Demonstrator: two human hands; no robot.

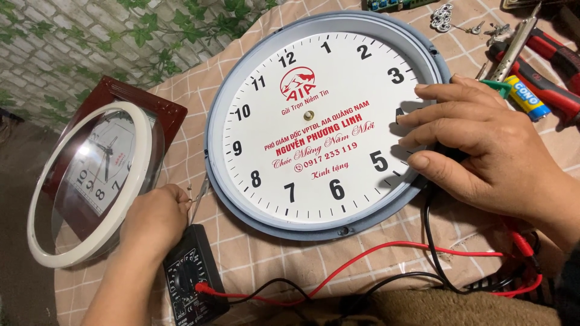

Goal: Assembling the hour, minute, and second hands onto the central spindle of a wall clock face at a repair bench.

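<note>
A round wall clock (320, 124) with a white dial, a grey rim and no hands lies face up on a checked cloth. My right hand (483, 151) rests on its right edge with the fingers spread over the dial and rim. My left hand (154, 220) is closed on a thin metal tool (198, 196), perhaps tweezers, at the clock's lower left rim. Just below that hand lies a black multimeter (190, 284) with red (374, 250) and black (432, 241) leads running right.
A white clock bezel with glass (42, 241) leans over a dark red square clock (151, 108) at the left. A soldering iron (513, 48), red-handled tools (556, 66), a battery (528, 96) and keys (444, 15) lie at the top right. The table's left edge drops to the floor.
</note>
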